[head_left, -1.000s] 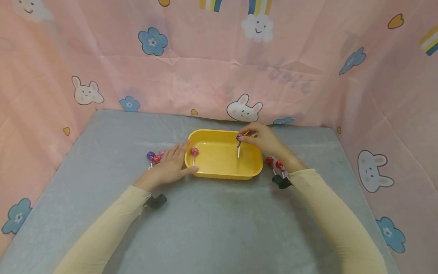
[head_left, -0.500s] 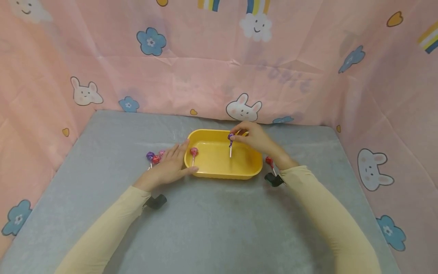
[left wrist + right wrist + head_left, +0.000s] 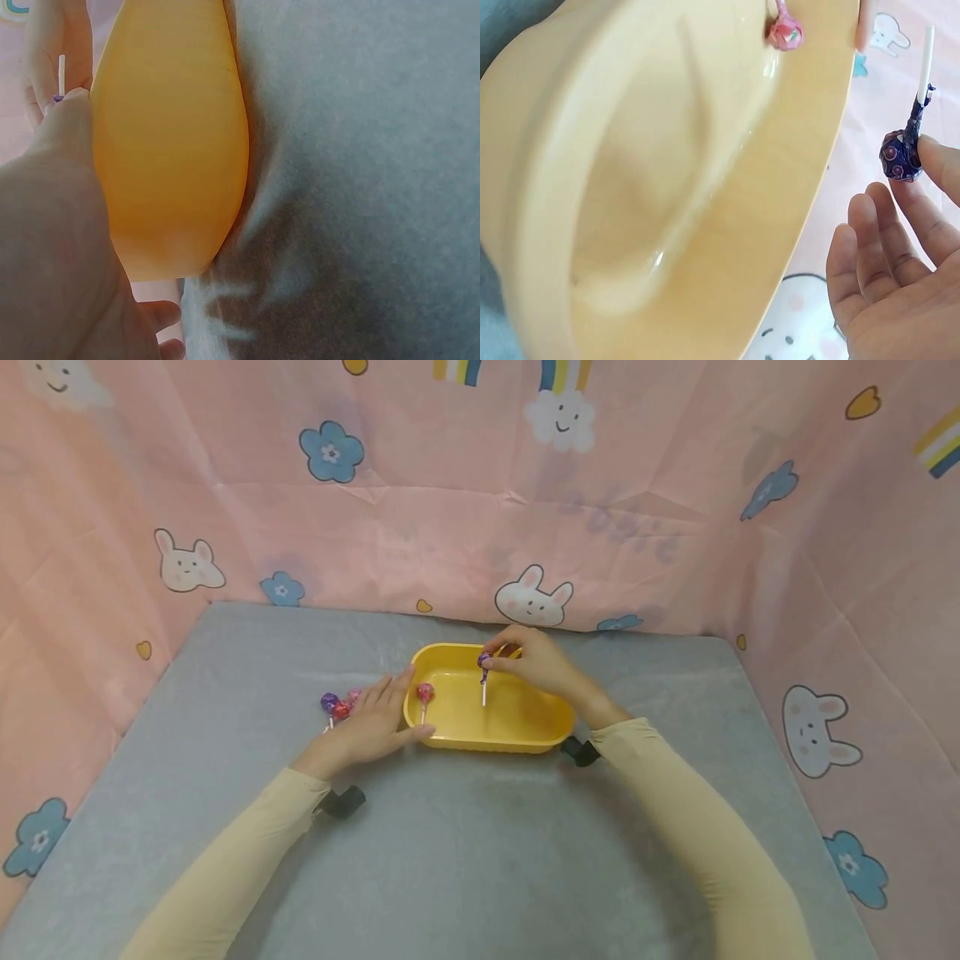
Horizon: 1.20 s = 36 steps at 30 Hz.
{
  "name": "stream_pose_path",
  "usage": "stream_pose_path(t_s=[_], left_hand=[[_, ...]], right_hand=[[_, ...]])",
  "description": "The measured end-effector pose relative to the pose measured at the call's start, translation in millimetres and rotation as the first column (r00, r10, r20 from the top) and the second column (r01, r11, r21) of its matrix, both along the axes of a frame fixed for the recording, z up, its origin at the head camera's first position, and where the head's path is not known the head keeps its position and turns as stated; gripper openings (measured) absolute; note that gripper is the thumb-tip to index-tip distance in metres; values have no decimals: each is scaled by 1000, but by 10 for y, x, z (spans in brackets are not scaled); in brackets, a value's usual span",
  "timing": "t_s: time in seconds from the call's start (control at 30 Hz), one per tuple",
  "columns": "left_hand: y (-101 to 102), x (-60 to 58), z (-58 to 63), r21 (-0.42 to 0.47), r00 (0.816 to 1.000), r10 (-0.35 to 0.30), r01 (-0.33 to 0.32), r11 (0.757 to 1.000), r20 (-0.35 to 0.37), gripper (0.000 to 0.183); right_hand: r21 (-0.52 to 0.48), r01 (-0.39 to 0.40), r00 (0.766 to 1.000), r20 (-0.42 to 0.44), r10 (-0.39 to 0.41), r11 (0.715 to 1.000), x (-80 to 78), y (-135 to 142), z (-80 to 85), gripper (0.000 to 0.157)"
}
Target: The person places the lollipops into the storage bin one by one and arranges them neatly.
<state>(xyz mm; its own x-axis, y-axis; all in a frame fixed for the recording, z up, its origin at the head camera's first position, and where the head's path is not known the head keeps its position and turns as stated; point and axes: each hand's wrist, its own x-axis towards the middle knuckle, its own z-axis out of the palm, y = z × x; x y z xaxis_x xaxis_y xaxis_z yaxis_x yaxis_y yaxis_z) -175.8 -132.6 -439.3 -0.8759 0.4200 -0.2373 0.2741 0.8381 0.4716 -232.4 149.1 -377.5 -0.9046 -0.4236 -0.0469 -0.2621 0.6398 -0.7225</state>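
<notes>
My right hand [image 3: 536, 664] pinches a purple-wrapped lollipop [image 3: 901, 154] by its candy head between thumb and forefinger, the white stick pointing down in the head view. It is over the yellow plastic tub [image 3: 517, 745], around the middle. At the tub's left end my left hand [image 3: 371, 722] rests against the wall with its fingers spread straight and the thumb at the front rim. Inside the tub, a pink lollipop [image 3: 425, 692] leans at the left end, its head up; the right wrist view shows the pink head too.
Beside the left hand lie several lollipops on the grey cloth: a purple one [image 3: 329, 702], a red one [image 3: 342, 709] and a pink one [image 3: 355, 696], partly behind the fingers. A pink printed curtain [image 3: 420, 543] stands behind the table.
My right hand has carried the purple lollipop leftward, from the tub's right part to its middle. Its forearm now hides the red lollipops on the right. The left hand has stayed in place.
</notes>
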Motion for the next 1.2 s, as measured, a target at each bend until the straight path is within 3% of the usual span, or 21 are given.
stream_pose_path(t_s=[1.2], left_hand=[[8,12,16,10,1000,-10,10,1000,-12,104]], right_hand=[[-21,-57,998,27,57,998,-25,-425,-193,19]])
